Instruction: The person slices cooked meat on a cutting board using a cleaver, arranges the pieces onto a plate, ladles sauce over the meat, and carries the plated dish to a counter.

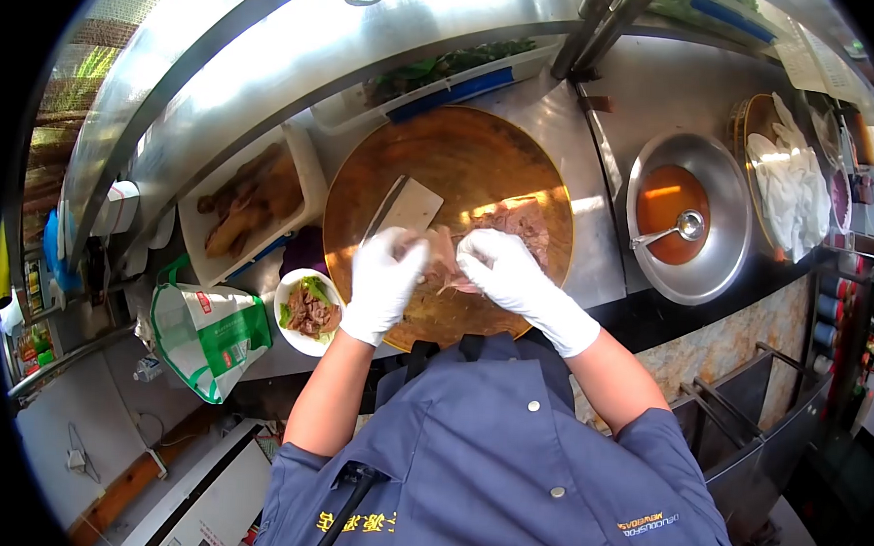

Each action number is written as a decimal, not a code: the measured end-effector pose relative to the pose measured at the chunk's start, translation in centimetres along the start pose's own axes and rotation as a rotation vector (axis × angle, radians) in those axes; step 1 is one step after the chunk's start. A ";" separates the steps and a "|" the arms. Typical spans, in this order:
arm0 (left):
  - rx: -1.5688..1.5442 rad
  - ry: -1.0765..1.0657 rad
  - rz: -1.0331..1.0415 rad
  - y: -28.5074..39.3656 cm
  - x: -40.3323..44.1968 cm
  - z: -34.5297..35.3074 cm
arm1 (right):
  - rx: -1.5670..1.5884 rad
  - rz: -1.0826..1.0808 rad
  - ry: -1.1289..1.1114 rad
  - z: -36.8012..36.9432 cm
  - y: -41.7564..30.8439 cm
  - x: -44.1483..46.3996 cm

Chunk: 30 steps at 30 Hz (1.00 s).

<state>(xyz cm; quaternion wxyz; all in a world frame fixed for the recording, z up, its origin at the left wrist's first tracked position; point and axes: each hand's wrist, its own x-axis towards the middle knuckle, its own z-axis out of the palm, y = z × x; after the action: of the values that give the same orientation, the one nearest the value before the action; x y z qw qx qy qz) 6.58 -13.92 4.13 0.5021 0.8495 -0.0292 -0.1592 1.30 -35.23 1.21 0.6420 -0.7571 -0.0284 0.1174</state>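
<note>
Both of my hands wear white gloves and meet over a round wooden chopping board [374, 161]. My left hand [385, 275] has its fingers curled at a piece of pale meat near the middle of the board. From the other side, my right hand [511, 272] pinches the same meat [445, 259]. More sliced meat [524, 223] lies behind my right hand. A cleaver [411, 204] rests flat on the board beyond my left hand. A white bowl [308, 311] of meat slices and green leaves stands to the left of my left hand.
At the left are a white tray [309, 172] of cooked poultry and a green-white bag [211, 335]. A metal bowl [725, 239] at the right holds orange liquid and a ladle [690, 225]. Leafy greens [448, 68] lie behind the board, under a metal shelf.
</note>
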 end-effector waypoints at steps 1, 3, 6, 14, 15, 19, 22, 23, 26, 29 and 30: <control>-0.180 0.044 -0.115 -0.4 0.6 -0.4 | 0.037 -0.047 -0.001 0.5 0.3 -0.8; -0.322 0.065 -0.206 0.5 1.2 -1.5 | 0.046 -0.085 0.011 1.9 1.4 -2.3; -0.217 -0.003 -0.191 -0.1 2.0 -2.6 | 0.228 0.064 -0.002 2.2 2.1 -3.0; -0.778 0.175 -0.263 -3.5 13.9 -4.0 | 0.591 0.333 0.203 1.1 2.6 -5.9; -0.884 0.181 -0.347 -5.0 16.8 -4.6 | 0.593 0.348 0.226 1.0 2.6 -6.5; -1.244 0.166 -0.446 -3.7 22.4 -5.1 | 0.584 0.396 0.332 1.0 3.3 -9.0; -1.310 0.047 -0.404 -3.3 23.2 -5.3 | 0.585 0.425 0.399 1.2 3.6 -10.2; -1.254 -0.094 -0.231 -5.2 23.4 -5.6 | 0.571 0.401 0.405 1.5 4.7 -10.5; -1.144 -0.257 0.011 -10.0 22.7 -6.6 | 0.619 0.385 0.386 2.1 5.0 -10.5; -1.128 0.120 -0.228 -6.2 15.1 -6.6 | 0.648 0.397 0.314 2.6 3.5 -9.1; -1.092 0.119 -0.233 -6.9 12.6 -7.1 | 0.644 0.402 0.279 2.6 2.9 -8.5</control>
<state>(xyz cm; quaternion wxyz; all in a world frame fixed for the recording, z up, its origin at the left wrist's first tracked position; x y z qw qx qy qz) 19.86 -7.13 -1.70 0.8489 0.4715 0.1797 -0.1576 -7.82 -34.87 -0.86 0.8083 -0.5164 0.2459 0.1395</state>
